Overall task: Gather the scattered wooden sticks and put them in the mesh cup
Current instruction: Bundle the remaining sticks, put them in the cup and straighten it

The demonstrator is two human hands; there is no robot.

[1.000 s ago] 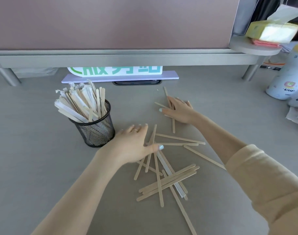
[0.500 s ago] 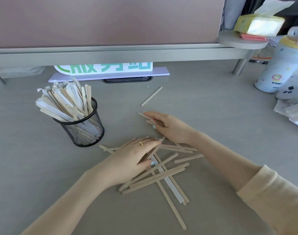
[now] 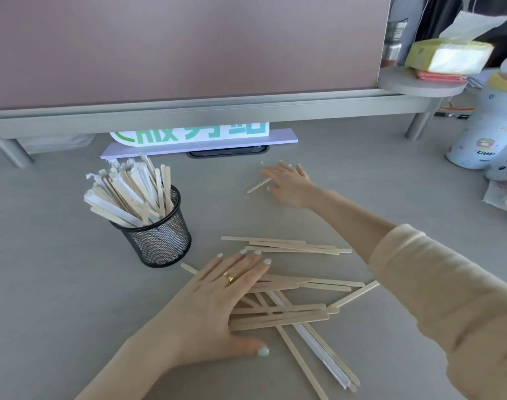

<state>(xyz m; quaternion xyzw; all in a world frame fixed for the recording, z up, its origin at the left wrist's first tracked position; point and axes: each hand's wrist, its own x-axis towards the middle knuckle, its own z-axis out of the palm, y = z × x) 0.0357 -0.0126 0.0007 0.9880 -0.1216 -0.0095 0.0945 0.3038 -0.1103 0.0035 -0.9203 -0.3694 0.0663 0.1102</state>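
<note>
A black mesh cup (image 3: 160, 241) stands left of centre on the grey desk, packed with wooden sticks and paper-wrapped ones. Several loose wooden sticks (image 3: 292, 316) lie in a heap in front of me, with a smaller bundle of sticks (image 3: 290, 246) just beyond. My left hand (image 3: 217, 307) lies flat with fingers spread on the heap's left end. My right hand (image 3: 287, 184) reaches far forward, fingers spread, resting on one end of a lone stick (image 3: 258, 185) near the desk's back.
A grey monitor riser (image 3: 206, 114) spans the back, with a green-lettered sign (image 3: 194, 134) under it. A tissue box (image 3: 448, 54) sits on a round shelf at upper right. A white bottle (image 3: 477, 131) and soft white items stand at the right edge.
My right hand has left the heap and reached forward to the lone stick at the back. My left hand has flattened over the heap, whose sticks are drawn closer together.
</note>
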